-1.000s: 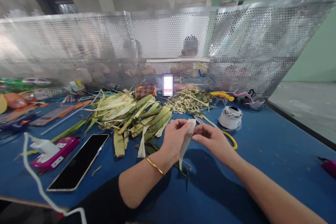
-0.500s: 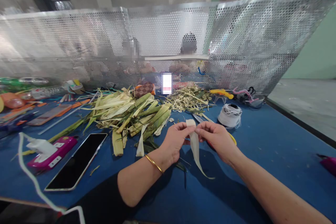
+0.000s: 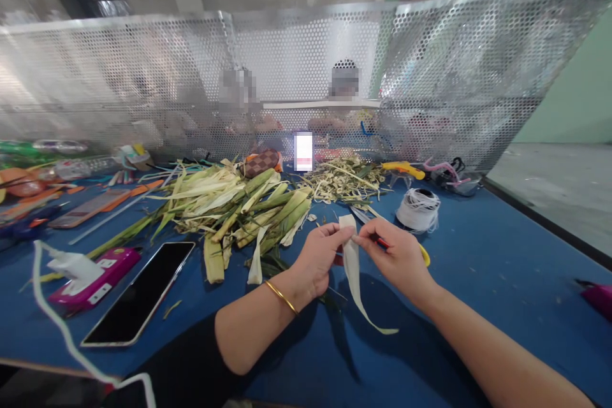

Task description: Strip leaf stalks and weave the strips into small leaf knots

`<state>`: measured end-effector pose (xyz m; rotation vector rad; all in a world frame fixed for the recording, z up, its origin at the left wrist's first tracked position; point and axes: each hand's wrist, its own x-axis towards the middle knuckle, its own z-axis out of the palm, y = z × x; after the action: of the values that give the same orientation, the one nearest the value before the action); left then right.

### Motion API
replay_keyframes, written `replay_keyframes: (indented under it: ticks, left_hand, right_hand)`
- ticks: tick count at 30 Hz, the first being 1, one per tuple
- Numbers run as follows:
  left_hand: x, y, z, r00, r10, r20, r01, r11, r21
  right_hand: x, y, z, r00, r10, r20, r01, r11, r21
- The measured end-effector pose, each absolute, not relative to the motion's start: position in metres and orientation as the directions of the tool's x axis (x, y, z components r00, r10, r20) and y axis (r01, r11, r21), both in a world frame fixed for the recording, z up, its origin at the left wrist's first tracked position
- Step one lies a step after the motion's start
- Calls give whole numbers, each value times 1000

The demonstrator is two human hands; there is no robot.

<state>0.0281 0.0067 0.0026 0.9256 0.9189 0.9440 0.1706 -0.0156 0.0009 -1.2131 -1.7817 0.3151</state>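
Note:
A pale strip of corn husk (image 3: 352, 271) hangs from my fingers over the blue table, its thin tail curling to the right. Near its top, my left hand (image 3: 321, 254) pinches it between thumb and fingers. My right hand (image 3: 393, 254) is closed at the strip's right edge, thumb against forefinger. Under and behind the right hand lie scissors with red and yellow handles (image 3: 424, 255), partly covered, blades pointing away. Beyond my left hand spreads a heap of green and yellowish corn husks (image 3: 239, 201). A spool of white string (image 3: 418, 210) stands past my right hand.
A black-screened phone (image 3: 141, 293) and a magenta power strip (image 3: 93, 280) with a white plug lie at left. Shredded husk bits (image 3: 347, 180) and a yellow tool (image 3: 404, 170) lie farther back. A perforated metal screen (image 3: 296, 57) closes the far edge, with people behind it.
My right hand has shifted slightly, its fingers more curled and less of the strip covered. The husk's tail has swung a little to the right and lower. My left hand stays nearly still.

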Motion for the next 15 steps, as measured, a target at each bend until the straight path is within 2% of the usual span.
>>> replay_keyframes:
  ticks: [7, 10, 15]
  left_hand:
    - [27, 8, 2, 348, 918, -191, -243, 285, 927]
    - [27, 9, 1, 334, 924, -187, -253, 279, 926]
    - [27, 8, 2, 335, 925, -181, -270, 278, 922]
  right_hand:
    - [171, -14, -1, -63, 878, 474, 525, 433, -733]
    - [172, -14, -2, -122, 840, 528, 546, 501, -672]
    - [175, -14, -1, -235, 723, 650, 582, 640, -502]
